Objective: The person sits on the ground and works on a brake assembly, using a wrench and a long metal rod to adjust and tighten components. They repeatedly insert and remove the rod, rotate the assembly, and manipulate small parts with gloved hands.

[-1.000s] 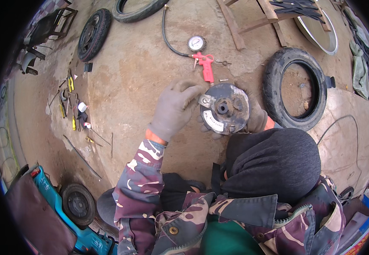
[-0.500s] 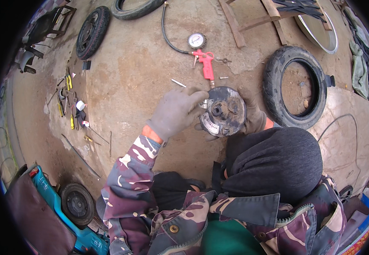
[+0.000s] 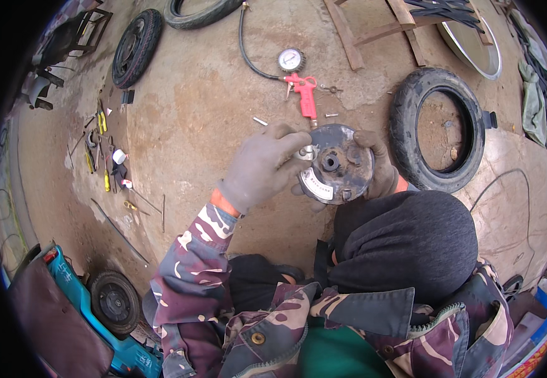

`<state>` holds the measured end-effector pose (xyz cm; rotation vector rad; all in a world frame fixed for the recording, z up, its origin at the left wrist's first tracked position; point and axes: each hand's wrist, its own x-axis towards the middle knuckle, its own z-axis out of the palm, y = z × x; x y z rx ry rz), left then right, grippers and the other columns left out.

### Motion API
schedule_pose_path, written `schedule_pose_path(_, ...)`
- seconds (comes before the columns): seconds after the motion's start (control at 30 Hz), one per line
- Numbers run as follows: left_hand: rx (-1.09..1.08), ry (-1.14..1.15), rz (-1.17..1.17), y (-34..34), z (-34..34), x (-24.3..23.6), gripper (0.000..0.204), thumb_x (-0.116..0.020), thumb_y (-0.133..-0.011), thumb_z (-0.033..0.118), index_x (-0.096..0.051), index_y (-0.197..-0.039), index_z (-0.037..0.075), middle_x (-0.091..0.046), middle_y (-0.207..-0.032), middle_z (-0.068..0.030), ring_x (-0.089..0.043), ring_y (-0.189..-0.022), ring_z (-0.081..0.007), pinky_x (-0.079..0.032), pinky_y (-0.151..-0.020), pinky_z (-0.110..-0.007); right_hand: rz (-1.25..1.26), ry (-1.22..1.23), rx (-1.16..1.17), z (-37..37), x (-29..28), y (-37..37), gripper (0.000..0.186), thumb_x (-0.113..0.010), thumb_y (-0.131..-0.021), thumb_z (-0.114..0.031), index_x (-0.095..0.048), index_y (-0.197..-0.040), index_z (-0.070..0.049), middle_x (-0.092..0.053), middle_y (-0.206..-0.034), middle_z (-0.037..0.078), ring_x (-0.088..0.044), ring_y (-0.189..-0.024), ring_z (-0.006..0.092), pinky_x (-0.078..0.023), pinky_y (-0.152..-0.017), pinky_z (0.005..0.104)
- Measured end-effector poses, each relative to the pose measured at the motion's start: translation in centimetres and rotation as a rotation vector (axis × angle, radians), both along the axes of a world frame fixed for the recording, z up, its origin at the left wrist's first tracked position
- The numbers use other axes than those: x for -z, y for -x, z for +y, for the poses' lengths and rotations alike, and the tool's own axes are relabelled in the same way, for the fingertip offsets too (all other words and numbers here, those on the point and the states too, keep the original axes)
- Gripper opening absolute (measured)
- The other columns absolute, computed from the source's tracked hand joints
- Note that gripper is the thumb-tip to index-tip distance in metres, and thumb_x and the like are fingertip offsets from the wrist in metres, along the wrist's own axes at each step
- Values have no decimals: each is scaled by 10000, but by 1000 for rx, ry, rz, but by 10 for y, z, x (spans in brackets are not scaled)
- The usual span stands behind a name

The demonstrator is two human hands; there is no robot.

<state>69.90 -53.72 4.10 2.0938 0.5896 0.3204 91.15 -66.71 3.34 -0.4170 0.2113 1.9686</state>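
A round, dirty black drum brake plate (image 3: 353, 172) with a pale label hangs above the floor in front of me. My gloved right hand (image 3: 382, 169) grips it by the right edge, thumb on its face and fingertips showing below the left rim. At the plate's upper left, a small silver metal fitting (image 3: 307, 153) sits between the fingers of my gloved left hand (image 3: 263, 165), which are closed on it. Whether the fitting is fixed to the plate I cannot tell. Just beyond the plate lies a red tyre inflator (image 3: 306, 97) with a round gauge.
A bare tyre (image 3: 406, 135) lies at right, and a wheel (image 3: 137, 49) at the far left. Pliers and screwdrivers (image 3: 106, 179) are scattered on the left floor. Wooden legs (image 3: 346, 38) stand at the back near a metal basin (image 3: 490, 60). A teal vehicle body (image 3: 75, 283) is near left.
The brake plate has moved slightly right and turned its face more toward me. My left fingers stay at its upper left edge; my right hand keeps its grip, thumb now over the rim.
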Motion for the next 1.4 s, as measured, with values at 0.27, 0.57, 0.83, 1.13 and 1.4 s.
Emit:
schedule_pose_path(0.27,-138,62,-38,-5,-16,5,414,-844,-837,124,-730,-1232,76,-695,-1114,-147,-712,-972,-353,-569,-818,-429,-35,20,-26,-1,-5,-9,695,-581,-980,-422,-522,-1509,25,-637,-1400,315,-690,-1154,567,-600,-847,771)
schedule_pose_path(0.57,-27,-63,-4,-1,-8,-8,426,-847,-842,155,-722,-1243,88,-697,-1117,-155,-717,-978,-349,-571,-801,-424,-63,39,-31,-6,2,-9,685,-582,-979,-420,-534,-1497,27,-648,-1387,310,-698,-1146,554,-600,-846,771)
schedule_pose_path(0.83,-244,47,29,-9,-29,4,381,-808,-890,207,-711,-1241,96,-683,-1095,-151,-699,-994,-372,-562,-808,-458,-73,42,-14,-4,10,-11,677,-583,-978,-418,-545,-1486,28,-658,-1375,306,-705,-1138,542,-600,-845,770)
schedule_pose_path(1.13,-84,64,-72,0,-16,0,392,-813,-891,200,-702,-1245,75,-667,-1110,-175,-689,-972,-391,-559,-811,-454,-78,43,-4,-5,10,-13,667,-584,-977,-416,-557,-1474,29,-668,-1362,301,-713,-1129,528,-600,-844,769)
schedule_pose_path(1.4,-176,69,1,-3,-25,12,362,-787,-920,236,-695,-1233,81,-674,-1074,-166,-679,-965,-403,-548,-799,-478,-80,47,0,-6,17,-10,659,-585,-976,-414,-568,-1463,30,-678,-1350,297,-720,-1121,516,-600,-843,769)
